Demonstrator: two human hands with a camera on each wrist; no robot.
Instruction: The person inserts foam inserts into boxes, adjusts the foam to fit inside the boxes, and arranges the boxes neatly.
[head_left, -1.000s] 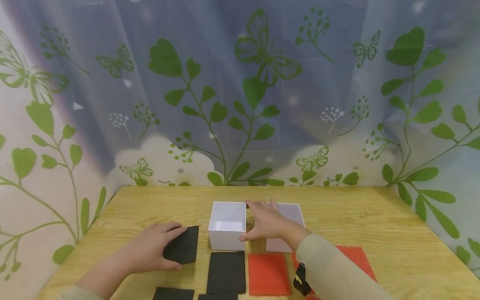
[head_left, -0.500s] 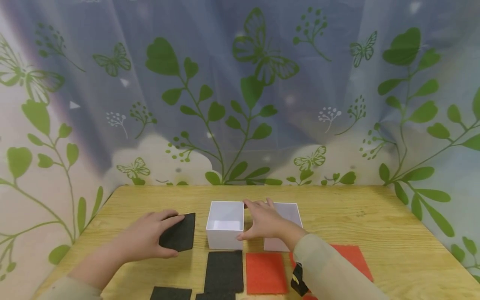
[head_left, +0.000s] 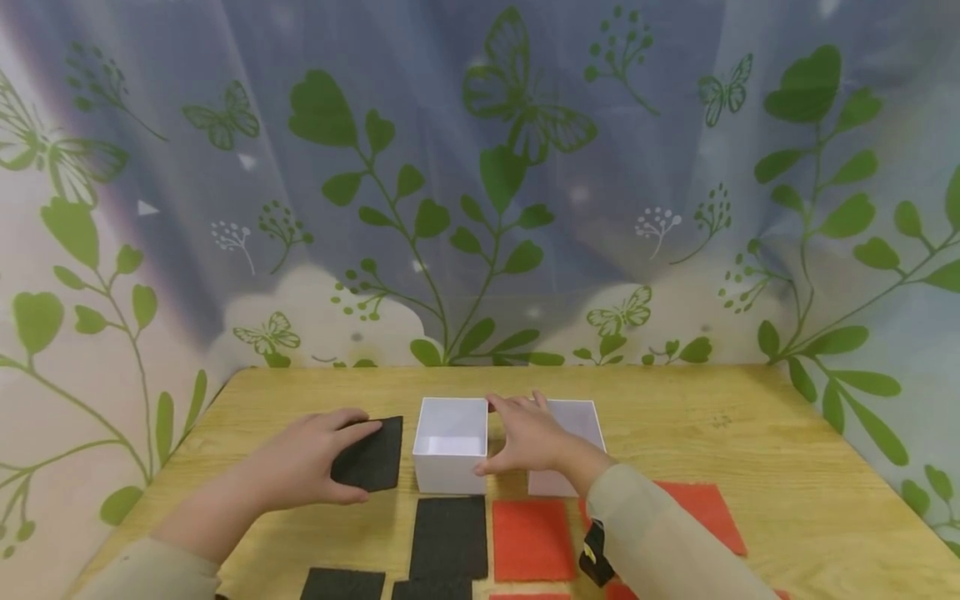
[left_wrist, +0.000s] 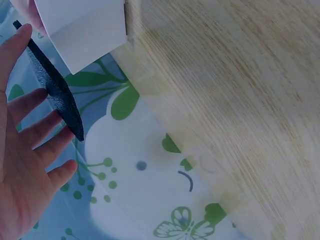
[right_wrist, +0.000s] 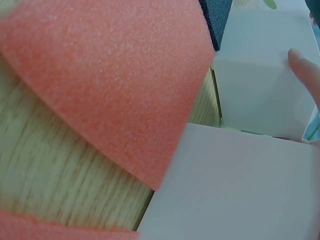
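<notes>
My left hand (head_left: 300,462) holds a black foam square (head_left: 381,454) up off the table, just left of a white open-topped box (head_left: 450,475). In the left wrist view the foam square (left_wrist: 57,90) bows a little between the thumb and fingers. My right hand (head_left: 531,440) grips that box by its right side, thumb at the front corner and fingers at the back. The right wrist view shows only the right thumb (right_wrist: 304,72) against the box's white wall (right_wrist: 265,90). Behind the right wrist stands a second white box (head_left: 547,483), partly covered.
On the wooden table (head_left: 675,433), a black square (head_left: 450,537) and a red foam square (head_left: 532,540) lie before the boxes. Other black squares (head_left: 342,583) and red squares (head_left: 705,512) lie nearer and to the right. A patterned curtain (head_left: 480,183) hangs behind.
My left hand has raised the black foam square and brought it rightward, closer to the left box. My right hand stays at that box's side.
</notes>
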